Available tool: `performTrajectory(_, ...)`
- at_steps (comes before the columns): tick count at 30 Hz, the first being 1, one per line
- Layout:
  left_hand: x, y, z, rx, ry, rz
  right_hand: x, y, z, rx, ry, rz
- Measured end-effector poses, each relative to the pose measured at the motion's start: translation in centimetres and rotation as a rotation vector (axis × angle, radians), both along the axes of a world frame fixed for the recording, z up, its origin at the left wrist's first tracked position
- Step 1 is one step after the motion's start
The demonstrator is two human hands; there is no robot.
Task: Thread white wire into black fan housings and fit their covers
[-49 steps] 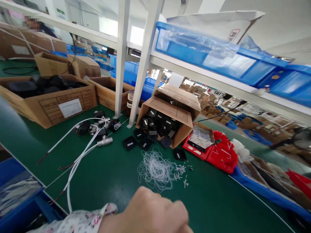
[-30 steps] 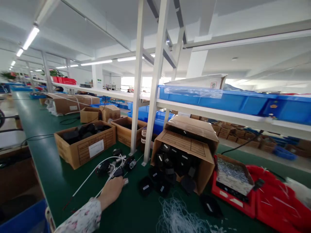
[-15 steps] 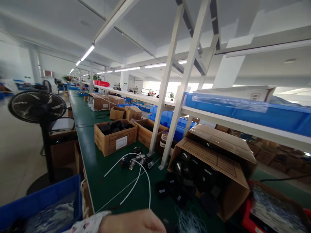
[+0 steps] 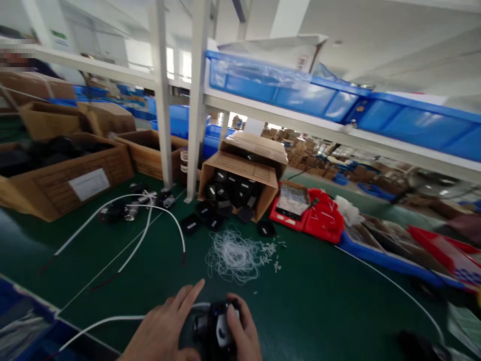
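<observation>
At the bottom of the head view, my right hand (image 4: pixel 246 328) grips a small black device (image 4: pixel 216 333) with a pale plate on it and a round metal fitting on its left side. My left hand (image 4: pixel 163 326) is just left of the device, fingers stretched out; whether it touches the device I cannot tell. From behind my left hand a white cable (image 4: pixel 108 319) runs left. Ahead lies a tangle of thin clear strands (image 4: pixel 235 254) with small white bits (image 4: pixel 268 250) beside it. Further left rest similar black devices with metal fittings (image 4: pixel 130 213) and white cables.
A tipped cardboard box (image 4: pixel 268 198) spills black parts (image 4: pixel 214 222) onto the green table (image 4: pixel 319 301). Red bins (image 4: pixel 325 215) stand right of it, an open carton (image 4: pixel 90 183) to the left. White posts (image 4: pixel 196 100) hold a shelf with blue trays (image 4: pixel 278 93). A person is at far left.
My view has swung right and down. One blurred hand showed at the bottom edge before; now both hands and the black device are in view.
</observation>
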State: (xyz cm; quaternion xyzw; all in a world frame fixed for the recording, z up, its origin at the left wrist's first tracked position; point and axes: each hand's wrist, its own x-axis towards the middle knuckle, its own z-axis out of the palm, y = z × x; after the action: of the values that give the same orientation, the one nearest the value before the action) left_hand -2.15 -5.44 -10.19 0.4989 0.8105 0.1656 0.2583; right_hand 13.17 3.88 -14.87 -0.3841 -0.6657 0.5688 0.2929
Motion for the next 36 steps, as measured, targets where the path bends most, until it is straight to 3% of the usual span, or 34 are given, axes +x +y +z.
performTrajectory(3,1.6,2.0,-3.7,0.312,-0.152,-0.074,-1.8,0.1,0.1,-0.421,0.252,-0.09)
performTrajectory(6,2.5,3.4,-6.2,0.518,-0.375,0.035,-1.6,1.4,0.7,-0.469,0.264,-0.014)
performTrajectory(8,2.4,3.7,-7.2,0.558,-0.519,0.111,0.0,4.0,1.2,-0.331,0.108,0.123)
performTrajectory(10,2.0,3.5,-7.9,0.554,-0.6,0.119,1.7,7.8,1.8,-0.056,-0.121,0.178)
performTrajectory(11,1.7,3.4,-8.2,0.55,-0.611,0.099,2.4,10.1,2.0,0.135,-0.241,0.091)
performTrajectory(12,1.5,3.2,-8.6,0.548,-0.604,0.075,2.6,12.4,2.1,0.221,-0.3,0.011)
performTrajectory(15,1.3,3.0,-9.4,0.549,-0.552,0.029,0.8,18.2,2.2,0.306,-0.395,-0.018)
performTrajectory(19,1.5,3.1,-9.6,0.538,-0.531,0.069,-6.4,22.5,1.9,0.318,-0.539,0.141)
performTrajectory(22,1.4,3.2,-9.2,0.576,-0.506,0.076,-11.8,23.8,1.5,0.323,-0.712,0.091)
performTrajectory(25,1.3,3.3,-8.7,0.632,-0.491,0.096,-15.1,23.9,0.7,0.316,-0.841,0.032)
performTrajectory(31,1.1,3.6,-8.2,0.635,-0.469,0.113,-16.4,22.3,0.0,0.429,-0.762,0.045)
performTrajectory(36,1.2,3.6,-8.0,0.635,-0.432,0.117,-14.7,22.8,3.1,0.548,-0.441,0.103)
